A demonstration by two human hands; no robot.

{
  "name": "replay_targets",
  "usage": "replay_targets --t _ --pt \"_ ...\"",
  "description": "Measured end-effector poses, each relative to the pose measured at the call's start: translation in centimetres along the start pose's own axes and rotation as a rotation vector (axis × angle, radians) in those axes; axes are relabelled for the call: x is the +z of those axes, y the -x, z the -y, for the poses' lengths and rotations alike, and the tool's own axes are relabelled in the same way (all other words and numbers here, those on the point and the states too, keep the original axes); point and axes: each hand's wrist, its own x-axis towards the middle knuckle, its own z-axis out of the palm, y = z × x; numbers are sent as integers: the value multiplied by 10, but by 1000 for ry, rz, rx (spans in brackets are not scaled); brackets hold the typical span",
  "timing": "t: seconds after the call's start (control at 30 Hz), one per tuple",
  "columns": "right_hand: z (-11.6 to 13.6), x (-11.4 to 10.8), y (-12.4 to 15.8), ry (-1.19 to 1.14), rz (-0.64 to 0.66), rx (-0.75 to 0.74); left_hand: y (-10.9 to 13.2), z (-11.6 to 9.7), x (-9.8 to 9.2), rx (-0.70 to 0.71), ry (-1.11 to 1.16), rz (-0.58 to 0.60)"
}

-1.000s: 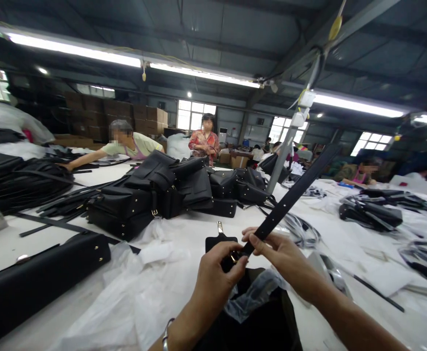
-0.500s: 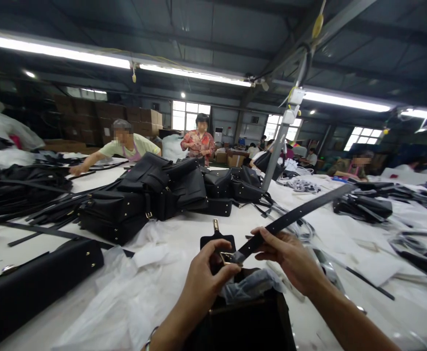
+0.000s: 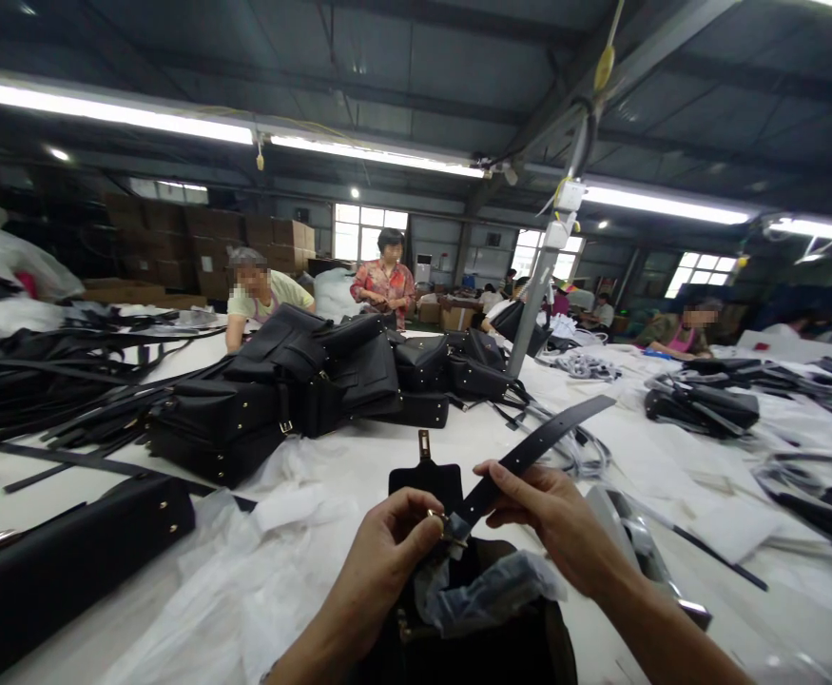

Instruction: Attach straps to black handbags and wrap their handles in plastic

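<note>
Pinched between the thumb and fingers of my left hand [image 3: 394, 538] is a gold metal buckle [image 3: 451, 526]. My right hand [image 3: 548, 509] grips a black strap [image 3: 565, 423] with punched holes, its free end pointing up and to the right. The strap's lower end meets the buckle, with a bit of clear film around the join. Below both hands stands an open black bag [image 3: 487, 647], with crumpled plastic wrap [image 3: 491, 590] over its mouth. Its flap [image 3: 426, 483], carrying a gold-trimmed tab [image 3: 425, 445], lies out beyond my left hand.
Black bags [image 3: 344, 371] are heaped ahead, and another black bag [image 3: 66, 566] lies at the left. Loose straps [image 3: 45, 381] pile up at far left. White wrapping [image 3: 208, 590] covers the near table. A metal post [image 3: 533, 309] rises behind. Co-workers [image 3: 387, 281] are across the table.
My right hand has slid a little left and lower, and less strap sticks out beyond it. The buckle has dropped slightly. A co-worker at the left has drawn an arm in.
</note>
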Motion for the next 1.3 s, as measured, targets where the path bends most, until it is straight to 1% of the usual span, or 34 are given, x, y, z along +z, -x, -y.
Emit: replay_targets --t 0.1,0.2,0.3,0.37,0.53,0.67,0.8,0.9,1.0,1.13,1.3 --pt "-1 4 4 32 21 -8 -5 2 4 30 -74 -50" --pt "-3 7 6 47 21 -3 -7 3 8 71 -203 -104" --pt "-5 9 8 59 17 23 -7 -1 11 99 -317 -143" --pt "-6 10 9 69 19 32 -8 -4 12 100 -349 -147" --pt "-11 8 11 48 13 49 -7 -8 12 65 -323 -97" --pt "-17 7 14 -85 -14 71 -2 -8 10 26 -243 -62" --pt "-23 7 16 -180 -34 71 4 -8 12 13 -200 -62" --pt "-26 4 17 -199 -36 63 9 -9 17 -11 -224 -88" --pt "-27 1 19 -179 -27 43 14 -9 23 -24 -260 -141" --pt "-24 -1 22 -93 7 13 21 -7 29 -35 -274 -203" --pt "-22 -1 20 17 40 -28 29 -11 33 -80 -273 -238"
